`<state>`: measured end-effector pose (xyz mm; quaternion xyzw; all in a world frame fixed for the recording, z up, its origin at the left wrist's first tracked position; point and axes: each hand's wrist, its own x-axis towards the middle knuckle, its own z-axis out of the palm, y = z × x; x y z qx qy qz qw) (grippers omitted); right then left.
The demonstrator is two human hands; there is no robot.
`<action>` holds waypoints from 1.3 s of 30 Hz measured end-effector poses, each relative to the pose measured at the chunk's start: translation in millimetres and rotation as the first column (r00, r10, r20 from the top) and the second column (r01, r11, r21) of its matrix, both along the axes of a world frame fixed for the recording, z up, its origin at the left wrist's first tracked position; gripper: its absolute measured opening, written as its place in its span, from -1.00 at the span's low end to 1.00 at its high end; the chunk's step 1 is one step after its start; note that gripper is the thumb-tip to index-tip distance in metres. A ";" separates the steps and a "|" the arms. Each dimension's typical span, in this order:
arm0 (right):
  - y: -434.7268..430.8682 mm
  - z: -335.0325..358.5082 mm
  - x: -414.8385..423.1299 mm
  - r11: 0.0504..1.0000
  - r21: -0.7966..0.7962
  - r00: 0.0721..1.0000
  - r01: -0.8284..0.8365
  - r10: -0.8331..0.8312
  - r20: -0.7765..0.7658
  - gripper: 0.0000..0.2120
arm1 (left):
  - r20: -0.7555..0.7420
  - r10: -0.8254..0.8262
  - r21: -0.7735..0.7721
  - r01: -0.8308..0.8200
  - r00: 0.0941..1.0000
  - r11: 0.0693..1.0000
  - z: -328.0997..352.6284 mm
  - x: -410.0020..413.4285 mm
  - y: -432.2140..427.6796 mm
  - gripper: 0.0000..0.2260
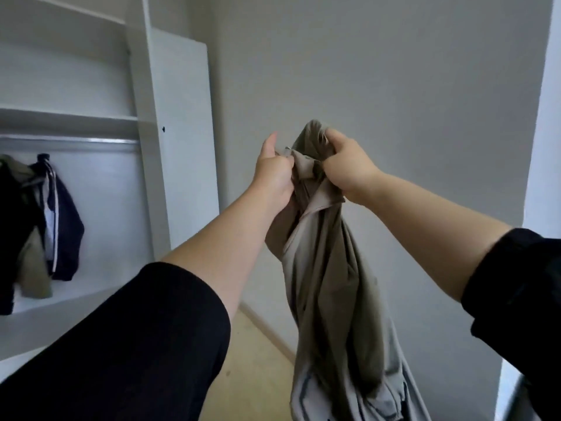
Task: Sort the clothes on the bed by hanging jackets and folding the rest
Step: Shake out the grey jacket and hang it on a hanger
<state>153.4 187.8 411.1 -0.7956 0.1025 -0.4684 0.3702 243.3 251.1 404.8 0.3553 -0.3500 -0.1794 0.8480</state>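
Both hands hold a khaki jacket (334,284) up in the air in front of a bare wall (394,71), well apart from the wardrobe (139,86) on the left. The left hand (273,174) has its fingers curled into the bunched cloth near the top, thumb standing up. The right hand (349,168) grips the crumpled collar part from the other side, and the two fists almost touch. The rest of the jacket hangs down in long loose folds towards the floor (252,360). It looks thin, soft and light, with no stiffness of its own, so it will sag and twist wherever it is not held, and the smooth cloth may slip through a loose pinch. A small pale glint sits by the left thumb, too small to tell what it is. For hanging, the better hold is probably at the two shoulder seams or along the collar, hands spread apart so that the garment opens flat. In the wardrobe a rail (76,142) already carries a navy jacket (65,226) and other dark and olive garments beside it, and the space right of them looks like the likely place for this one
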 end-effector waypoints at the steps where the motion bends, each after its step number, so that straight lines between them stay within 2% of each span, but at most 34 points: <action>1: -3.7 6.0 1.1 0.991 -0.102 0.995 0.086 -0.092 -0.050 -0.53 | 0.013 0.014 -0.007 -0.014 1.000 1.000 7.9 4.7 3.6 -0.40; 3: -13.6 14.5 1.5 0.950 -0.235 0.966 0.206 -0.236 -0.109 -0.53 | 0.064 0.062 0.000 -0.063 0.996 0.998 21.4 14.3 10.6 -0.42; 5: -24.6 22.5 0.7 0.902 -0.301 0.930 0.309 -0.353 -0.102 -0.54 | 0.221 0.185 0.107 -0.212 0.958 0.971 30.2 26.7 18.4 -0.47; 8: -39.6 38.3 -1.3 0.847 -0.321 0.893 0.424 -0.449 -0.006 -0.62 | 0.511 0.246 0.269 -0.425 0.824 0.864 37.5 47.7 30.7 -0.55; 11: -54.3 50.2 2.2 0.826 -0.320 0.874 0.463 -0.486 0.010 -0.56 | 0.706 0.185 0.335 -0.553 0.684 0.763 42.7 63.1 36.5 -0.58; 14: -69.3 59.2 8.9 0.836 -0.285 0.873 0.469 -0.488 0.005 -0.77 | 0.771 0.114 0.392 -0.608 0.626 0.690 49.9 73.4 36.4 -0.57; 15: -75.1 62.1 9.3 0.833 -0.271 0.865 0.482 -0.502 -0.004 -0.75 | 0.779 0.121 0.399 -0.636 0.615 0.661 52.7 79.6 37.0 -0.58; 18: -102.9 67.3 7.2 0.818 -0.223 0.838 0.530 -0.546 -0.014 -0.80 | 0.736 0.269 0.382 -0.709 0.622 0.593 61.2 110.4 44.5 -0.65; 20: -122.5 66.4 3.2 0.789 -0.179 0.799 0.588 -0.601 -0.019 -0.76 | 0.692 0.396 0.367 -0.767 0.603 0.526 65.0 139.2 51.4 -0.71; 22: -137.6 66.1 2.2 0.774 -0.119 0.781 0.621 -0.624 0.015 -0.75 | 0.692 0.439 0.359 -0.801 0.573 0.479 65.5 161.7 53.6 -0.66; 24: -143.6 72.6 6.6 0.790 -0.023 0.789 0.613 -0.609 0.081 -0.79 | 0.688 0.435 0.344 -0.790 0.580 0.508 68.3 172.5 49.5 -0.62; 26: -141.2 85.9 14.6 0.813 0.050 0.801 0.580 -0.581 0.146 -0.75 | 0.650 0.445 0.330 -0.756 0.617 0.566 76.9 173.8 42.2 -0.64; 29: -134.5 100.7 32.6 0.857 0.118 0.800 0.501 -0.511 0.315 -0.75 | 0.488 0.522 0.225 -0.679 0.699 0.698 88.5 174.4 27.5 -0.53; 31: -135.3 93.6 47.7 0.899 0.060 0.863 0.435 -0.435 0.258 -0.74 | 0.510 0.484 0.217 -0.651 0.711 0.728 78.0 175.5 14.2 -0.49; 33: -140.7 75.1 65.6 0.942 0.071 0.939 0.327 -0.332 0.090 -0.79 | 0.650 0.316 0.356 -0.644 0.691 0.677 52.7 178.1 0.5 -0.56; 34: -142.3 66.7 73.5 0.949 0.113 0.951 0.293 -0.302 0.067 -0.79 | 0.696 0.271 0.397 -0.671 0.665 0.627 38.9 181.5 -4.7 -0.59; 37: -138.8 58.7 93.2 0.938 0.293 0.956 0.186 -0.241 0.166 -0.73 | 0.738 0.381 0.323 -0.787 0.557 0.526 7.7 196.0 -10.8 -0.63; 38: -137.1 61.3 98.6 0.929 0.347 0.958 0.125 -0.205 0.202 -0.69 | 0.763 0.370 0.304 -0.800 0.529 0.517 1.5 199.2 -10.4 -0.63; 39: -134.7 64.1 103.3 0.921 0.386 0.962 0.060 -0.156 0.223 -0.69 | 0.810 0.265 0.339 -0.787 0.523 0.515 -4.4 201.1 -10.1 -0.65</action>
